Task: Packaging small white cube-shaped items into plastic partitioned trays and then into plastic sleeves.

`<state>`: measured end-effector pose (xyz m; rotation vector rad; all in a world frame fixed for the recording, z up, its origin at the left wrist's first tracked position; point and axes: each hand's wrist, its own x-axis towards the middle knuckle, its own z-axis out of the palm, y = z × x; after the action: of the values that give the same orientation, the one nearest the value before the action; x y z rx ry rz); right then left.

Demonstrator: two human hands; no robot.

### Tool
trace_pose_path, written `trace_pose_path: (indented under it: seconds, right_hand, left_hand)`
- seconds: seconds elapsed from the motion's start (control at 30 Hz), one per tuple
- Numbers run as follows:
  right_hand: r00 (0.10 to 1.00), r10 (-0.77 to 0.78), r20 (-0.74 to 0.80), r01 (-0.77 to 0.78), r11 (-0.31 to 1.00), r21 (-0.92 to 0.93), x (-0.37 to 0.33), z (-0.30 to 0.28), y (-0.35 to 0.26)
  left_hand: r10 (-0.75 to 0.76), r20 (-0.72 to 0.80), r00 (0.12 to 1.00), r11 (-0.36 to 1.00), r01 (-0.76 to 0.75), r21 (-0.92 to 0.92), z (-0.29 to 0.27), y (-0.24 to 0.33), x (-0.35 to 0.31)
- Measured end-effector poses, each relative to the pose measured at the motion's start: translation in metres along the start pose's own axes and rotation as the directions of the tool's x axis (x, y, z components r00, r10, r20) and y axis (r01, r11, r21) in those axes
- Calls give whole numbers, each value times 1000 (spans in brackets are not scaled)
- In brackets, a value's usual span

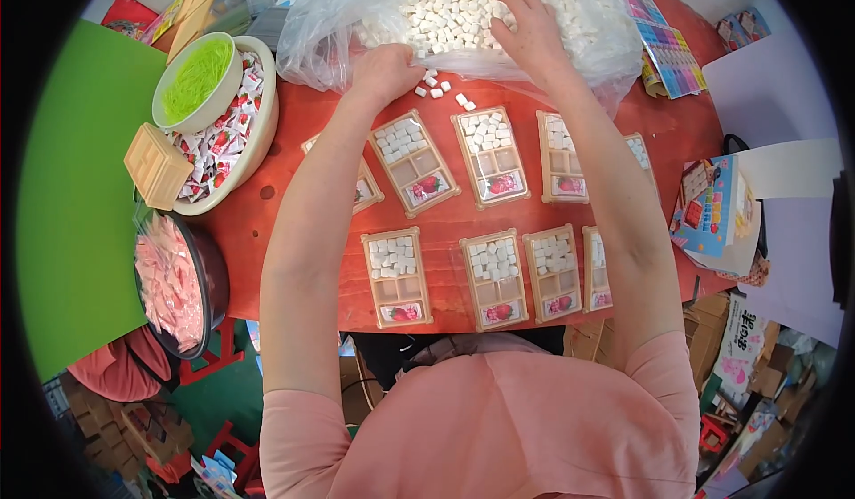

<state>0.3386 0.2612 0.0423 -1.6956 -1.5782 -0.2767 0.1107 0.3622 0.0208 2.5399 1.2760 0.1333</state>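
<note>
A large clear plastic bag (313,40) full of small white marshmallows (450,20) lies open at the far side of the table. At the left of its mouth, my left hand (387,72) is closed on the bag's near edge. My right hand (533,38) reaches over the marshmallows with its fingers apart and holds nothing that I can see. Several loose marshmallows (432,81) lie on the table between my hands. Nearer to me stand two rows of beige compartment trays (397,276), holding marshmallows and strawberry-printed packets (501,183). My forearms partly cover some trays.
On the left, a white bowl of green shreds (198,73) rests in a cream basin (267,116) of packets, beside stacked beige trays (156,168). A dark tub (209,267) holds pink packets. Printed sheets (670,45) and a blue box (705,205) are at the right.
</note>
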Motion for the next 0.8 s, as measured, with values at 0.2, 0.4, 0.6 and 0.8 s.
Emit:
trace_pose_path:
  seconds: [0.2,0.4,0.6,0.8]
  right_hand:
    - [666,214,714,-295,955,-12,-25,-10,-63]
    - [847,150,510,-102,987,-121,-51,47,-82]
    - [860,77,504,-90,996,2,-48,48,-59]
    - [927,176,330,-265,932,247,-19,7,-31]
  left_hand:
    - [-94,194,977,883,172,-437,-4,-14,6]
    - [-63,69,996,889,87,-450,6,-23,5]
    - [-36,-105,994,959,4,-284,11,-22,-9]
    - [76,-275,958,993,-97,-62,11,-9,-28]
